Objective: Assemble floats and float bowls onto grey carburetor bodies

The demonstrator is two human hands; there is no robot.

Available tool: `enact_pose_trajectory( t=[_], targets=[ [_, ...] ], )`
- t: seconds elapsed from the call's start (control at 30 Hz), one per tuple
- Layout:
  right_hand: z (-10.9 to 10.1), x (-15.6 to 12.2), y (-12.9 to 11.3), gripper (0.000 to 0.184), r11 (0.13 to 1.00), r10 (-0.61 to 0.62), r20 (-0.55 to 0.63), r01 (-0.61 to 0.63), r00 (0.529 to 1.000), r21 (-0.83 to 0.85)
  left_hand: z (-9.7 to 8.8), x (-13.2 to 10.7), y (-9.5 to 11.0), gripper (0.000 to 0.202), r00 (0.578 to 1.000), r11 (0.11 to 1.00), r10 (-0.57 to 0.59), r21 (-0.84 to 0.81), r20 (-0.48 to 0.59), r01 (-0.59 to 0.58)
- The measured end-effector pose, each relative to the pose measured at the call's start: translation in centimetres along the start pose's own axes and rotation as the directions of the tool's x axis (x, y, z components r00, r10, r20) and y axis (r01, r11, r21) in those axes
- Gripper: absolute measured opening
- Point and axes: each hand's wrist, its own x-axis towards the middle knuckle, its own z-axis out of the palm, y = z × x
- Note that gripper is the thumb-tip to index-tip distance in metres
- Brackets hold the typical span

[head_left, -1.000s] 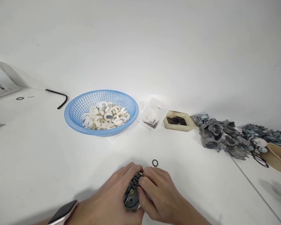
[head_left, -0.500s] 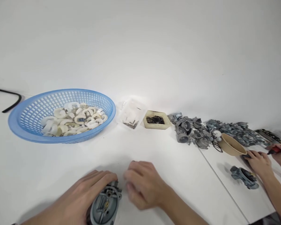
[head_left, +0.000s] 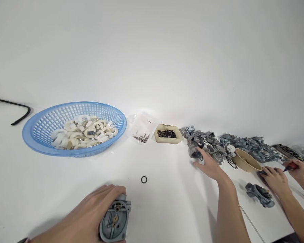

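Note:
My left hand [head_left: 91, 212] is wrapped round a grey metal carburetor body [head_left: 114, 221] at the near edge of the white table [head_left: 167, 189], its open face turned up. My right hand [head_left: 207, 164] is stretched far to the right, fingers on a grey casting at the near end of the pile of metal parts [head_left: 205, 143]; whether it grips it is unclear. A small black O-ring [head_left: 144, 179] lies loose on the table between my two hands.
A blue mesh basket [head_left: 73, 130] of white curved pieces stands at the left. A clear bag of pins [head_left: 142, 130] and a cream tray of black rings [head_left: 168, 134] sit mid-table. A co-worker's hands [head_left: 277, 179] work at the right beside a tan bowl [head_left: 247, 161].
My right hand left the carburetor body and reached right to the pile of metal parts, uncovering the O-ring. My left hand kept hold of the body.

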Motion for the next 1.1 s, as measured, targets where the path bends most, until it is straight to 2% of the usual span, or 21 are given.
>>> enact_pose_trajectory(
  t=[0.1,0.23,0.4,0.53,0.67,0.83,1.0,1.1],
  targets=[
    [-0.6,-0.1,0.5,0.065,0.999,0.043,0.081,-0.043,0.996,-0.008,0.0,0.1,0.3,0.08,0.999,1.0,0.003,0.006,-0.045,-0.002],
    [-1.2,0.2,1.0,0.063,0.998,0.056,0.082,-0.055,0.995,-0.015,0.0,0.0,-0.2,0.079,0.999,1.0,0.025,0.01,-0.023,-0.025],
    [-0.9,0.2,0.9,0.069,0.998,0.017,0.114,-0.025,0.993,0.066,0.6,-0.2,-1.1,0.08,1.0,1.0,0.007,0.029,-0.006,-0.007],
    [-0.9,-0.4,-0.4,0.062,0.987,0.008,0.127,-0.028,0.992,0.156,0.4,-0.3,-0.9,0.085,0.999,0.999,0.039,0.034,-0.038,-0.037],
    [0.0,-1.5,-2.1,0.039,0.965,-0.015,0.063,-0.002,0.998,0.263,-0.2,0.0,-0.1,0.081,0.998,0.998,0.055,0.017,-0.04,-0.054],
    [1.7,-2.0,-3.6,0.01,0.935,0.017,-0.017,-0.01,1.0,0.354,-0.5,0.3,0.4,0.078,1.0,0.998,-0.024,-0.052,0.014,0.025],
    [1.1,-1.8,-5.0,0.027,0.9,0.012,-0.023,-0.001,1.0,0.435,-0.5,0.4,0.4,0.082,0.99,0.986,-0.096,-0.125,0.104,0.108],
    [0.6,-2.0,-6.7,0.027,0.872,0.008,0.014,-0.014,1.0,0.488,-0.9,0.5,0.5,0.087,0.982,0.977,-0.122,-0.159,0.141,0.144]
  ],
)
